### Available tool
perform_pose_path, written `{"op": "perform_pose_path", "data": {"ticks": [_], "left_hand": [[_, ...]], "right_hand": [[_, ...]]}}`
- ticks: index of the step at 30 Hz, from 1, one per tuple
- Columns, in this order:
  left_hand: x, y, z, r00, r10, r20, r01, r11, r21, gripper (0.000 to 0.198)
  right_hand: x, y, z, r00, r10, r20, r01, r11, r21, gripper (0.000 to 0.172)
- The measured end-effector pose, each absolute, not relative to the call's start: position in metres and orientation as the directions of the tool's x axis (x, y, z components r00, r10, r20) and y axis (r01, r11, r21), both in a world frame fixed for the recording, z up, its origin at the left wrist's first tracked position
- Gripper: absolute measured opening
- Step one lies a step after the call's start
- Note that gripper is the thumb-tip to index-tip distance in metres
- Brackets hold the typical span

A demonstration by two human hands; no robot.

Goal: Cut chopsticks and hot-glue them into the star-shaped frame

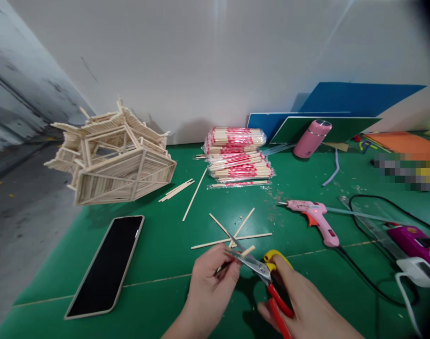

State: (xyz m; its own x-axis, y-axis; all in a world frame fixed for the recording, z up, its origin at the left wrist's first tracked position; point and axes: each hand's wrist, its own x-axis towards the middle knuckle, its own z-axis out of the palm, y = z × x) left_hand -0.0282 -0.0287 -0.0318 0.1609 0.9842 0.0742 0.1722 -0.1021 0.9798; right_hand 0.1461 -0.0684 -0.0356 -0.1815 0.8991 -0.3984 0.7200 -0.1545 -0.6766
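Observation:
My left hand (211, 282) pinches a thin wooden chopstick (248, 250), whose end pokes out to the right past the fingertips. In my right hand (299, 301) is a pair of scissors (262, 269) with one yellow and one red handle. The scissor blades are parted, and the chopstick lies between them, close to my left fingertips. Just beyond the hands, several loose chopsticks (257, 235) lie crossed on the green tabletop (165, 301). My left palm is turned away, so the rest of the held stick is mostly hidden.
A model building of wooden sticks (130, 169) stands at the left, above a phone (105, 268). Wrapped chopstick bundles (239, 160) lie at the back. To the right are a pink glue gun (314, 216) with its cord, a pink bottle (312, 139) and a power strip (416, 245).

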Motion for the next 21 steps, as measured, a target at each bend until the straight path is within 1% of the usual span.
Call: {"op": "perform_pose_path", "data": {"ticks": [1,2,3,6,8,10,13,15,17,21], "left_hand": [[-0.028,-0.030,-0.033,0.172,0.982,0.074,0.180,-0.105,0.978,0.014],[-0.028,-0.031,-0.033,0.182,0.981,0.070,0.183,-0.104,0.978,0.014],[-0.028,-0.031,-0.034,0.192,0.979,0.066,0.183,-0.101,0.978,0.015],[-0.029,-0.032,-0.034,0.209,0.977,0.045,0.171,-0.082,0.982,0.014],[-0.029,-0.033,-0.034,0.205,0.977,0.052,0.179,-0.089,0.980,0.013],[-0.028,-0.034,-0.034,0.201,0.974,0.099,0.238,-0.147,0.960,0.013],[-0.026,-0.035,-0.035,0.213,0.948,0.236,0.393,-0.305,0.867,0.015],[-0.025,-0.035,-0.035,0.228,0.923,0.309,0.468,-0.382,0.797,0.017],[-0.026,-0.034,-0.033,0.249,0.906,0.342,0.494,-0.423,0.760,0.019],[-0.028,-0.033,-0.030,0.275,0.885,0.375,0.463,-0.464,0.755,0.019]], "right_hand": [[0.146,-0.068,-0.034,-0.173,0.897,-0.408,0.727,-0.163,-0.667,0.058],[0.145,-0.068,-0.032,-0.171,0.897,-0.409,0.728,-0.165,-0.666,0.060],[0.145,-0.067,-0.031,-0.178,0.897,-0.404,0.723,-0.159,-0.672,0.057],[0.144,-0.063,-0.026,-0.213,0.901,-0.378,0.714,-0.121,-0.690,0.039],[0.144,-0.061,-0.023,-0.224,0.897,-0.381,0.724,-0.109,-0.681,0.033],[0.144,-0.060,-0.022,-0.227,0.897,-0.381,0.731,-0.102,-0.675,0.031],[0.146,-0.060,-0.023,-0.228,0.903,-0.365,0.728,-0.092,-0.680,0.027],[0.147,-0.061,-0.024,-0.226,0.907,-0.354,0.724,-0.087,-0.684,0.026],[0.148,-0.062,-0.026,-0.220,0.914,-0.340,0.720,-0.082,-0.689,0.029],[0.153,-0.062,-0.027,-0.222,0.920,-0.324,0.712,-0.074,-0.698,0.046]]}}
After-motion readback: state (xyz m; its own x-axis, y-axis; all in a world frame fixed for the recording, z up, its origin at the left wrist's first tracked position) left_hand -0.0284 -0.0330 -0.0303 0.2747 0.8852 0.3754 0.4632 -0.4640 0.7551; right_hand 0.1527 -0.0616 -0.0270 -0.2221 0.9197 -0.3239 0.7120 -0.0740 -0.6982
